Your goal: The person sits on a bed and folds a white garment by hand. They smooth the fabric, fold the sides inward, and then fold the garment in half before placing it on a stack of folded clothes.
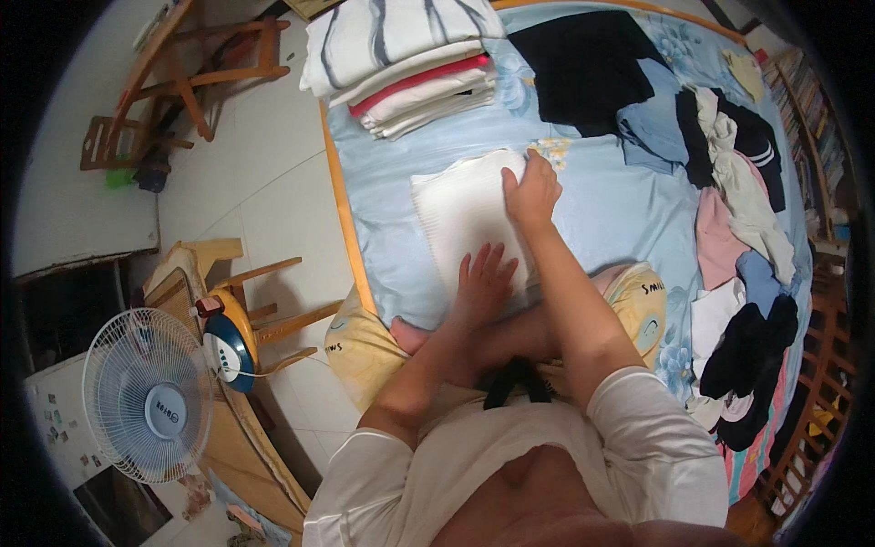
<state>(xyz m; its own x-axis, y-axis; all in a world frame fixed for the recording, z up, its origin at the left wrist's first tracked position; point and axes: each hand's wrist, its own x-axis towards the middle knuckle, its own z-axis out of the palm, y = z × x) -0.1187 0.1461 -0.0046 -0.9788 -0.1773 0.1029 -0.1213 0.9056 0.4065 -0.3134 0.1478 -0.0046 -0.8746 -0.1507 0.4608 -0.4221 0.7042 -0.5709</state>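
A white ribbed cloth (pixel 465 205), folded into a rough rectangle, lies on the blue flowered bedsheet (pixel 615 212) in front of my crossed legs. My left hand (pixel 487 279) rests flat on its near part, fingers spread. At the cloth's far right edge is my right hand (pixel 534 191), its thumb over the fabric and its fingers along the border. Whether those fingers pinch the edge is not clear. Beyond the cloth stands a stack of folded fabrics (pixel 431 89), mostly white with one red layer, topped by a white piece with dark stripes (pixel 403 41).
Black clothing (pixel 588 68) and blue garments (pixel 653 123) lie at the far right. A loose clothes pile (pixel 731 198) runs down the bed's right side, with black items (pixel 738 355) nearer me. To the left are a white fan (pixel 150 396), wooden stools (pixel 273 321) and a tiled floor (pixel 273 171).
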